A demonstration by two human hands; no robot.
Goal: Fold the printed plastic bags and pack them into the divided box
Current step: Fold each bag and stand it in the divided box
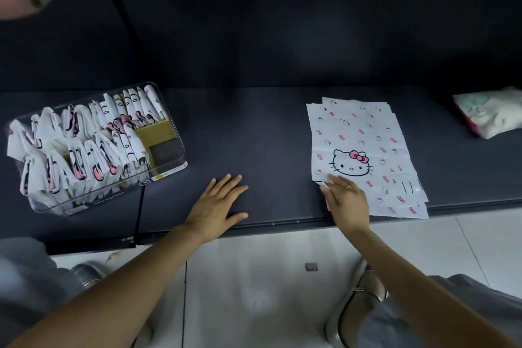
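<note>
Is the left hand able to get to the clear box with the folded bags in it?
Probably yes. The left hand lies flat on the dark shelf, with only bare surface between it and the clear box, whose top is open.

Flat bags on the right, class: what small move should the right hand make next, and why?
Probably peel the top bag off the stack and slide it to the bare shelf centre. The right hand touches its near corner, the left hand rests flat, and the divided box has room.

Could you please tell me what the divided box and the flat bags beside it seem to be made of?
Divided box: clear, glossy plastic walls, apparently; the contents show through; tan dividers look like card. Flat printed bags: thin white plastic film, likely, with creases and faint sheen.
</note>
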